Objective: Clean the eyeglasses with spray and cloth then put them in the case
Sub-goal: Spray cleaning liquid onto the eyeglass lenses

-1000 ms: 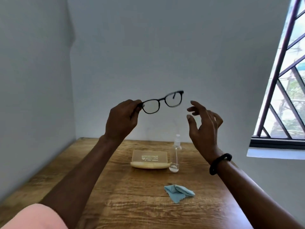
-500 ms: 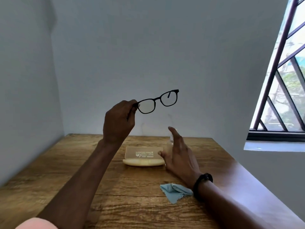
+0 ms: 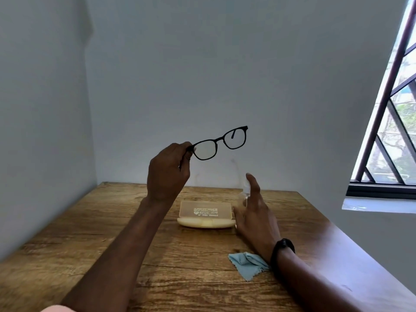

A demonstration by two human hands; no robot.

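Note:
My left hand (image 3: 167,174) is raised above the table and holds black-framed eyeglasses (image 3: 219,140) by their left corner, lenses facing me and tilted up to the right. My right hand (image 3: 256,219) is down at the clear spray bottle (image 3: 244,195), thumb and fingers wrapped around it and the index finger pointing up beside its top. The hand hides most of the bottle. A cream glasses case (image 3: 206,216) lies open just left of that hand. The light blue cloth (image 3: 247,265) lies crumpled near my right wrist.
The wooden table (image 3: 112,233) stands in a corner, with grey walls at the left and back. A barred window (image 3: 391,131) with a white sill (image 3: 378,204) is at the right, above the table's right edge.
My right hand dropped from beside the glasses down to the spray bottle and closed around it. My left hand kept the glasses up in about the same place.

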